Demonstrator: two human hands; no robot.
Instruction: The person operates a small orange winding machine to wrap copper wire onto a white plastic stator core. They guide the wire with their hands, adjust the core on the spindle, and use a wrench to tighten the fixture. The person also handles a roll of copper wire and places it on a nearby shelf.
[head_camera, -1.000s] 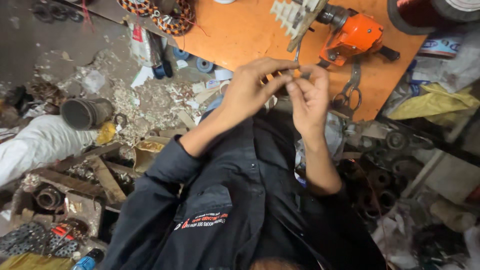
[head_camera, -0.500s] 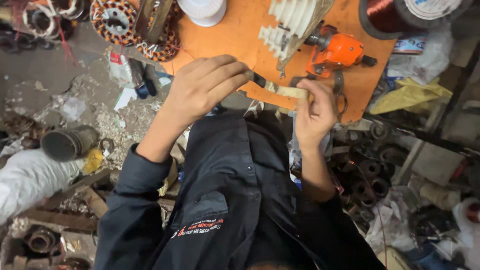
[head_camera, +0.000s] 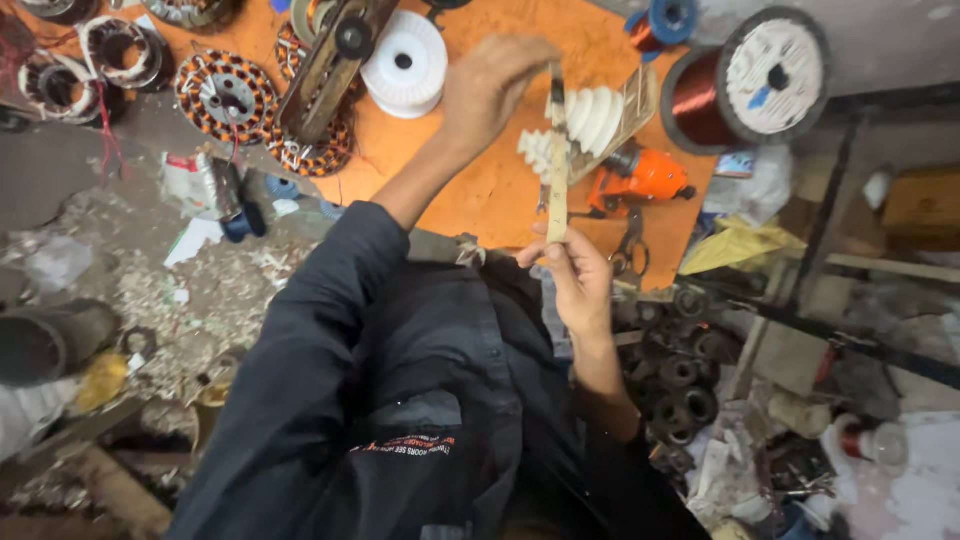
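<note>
A narrow pale strip (head_camera: 557, 160) is stretched taut between my two hands over the orange worktable (head_camera: 480, 190). My left hand (head_camera: 490, 85) pinches the strip's far end, up by a white stepped plastic former (head_camera: 590, 125). My right hand (head_camera: 578, 275) grips its near end, close to my dark jacket. The strip runs almost straight away from me. An orange power tool (head_camera: 640, 180) and scissors (head_camera: 628, 245) lie just right of it.
A white plastic bobbin (head_camera: 405, 65), wound motor stators (head_camera: 225, 90) and a copper wire spool (head_camera: 750, 85) sit on the table. Scraps and paper litter the floor at left. Metal rings and parts crowd the right side below the table.
My left hand has moved away from my right hand and further up the table, drawing the strip out long. The view has shifted up the table.
</note>
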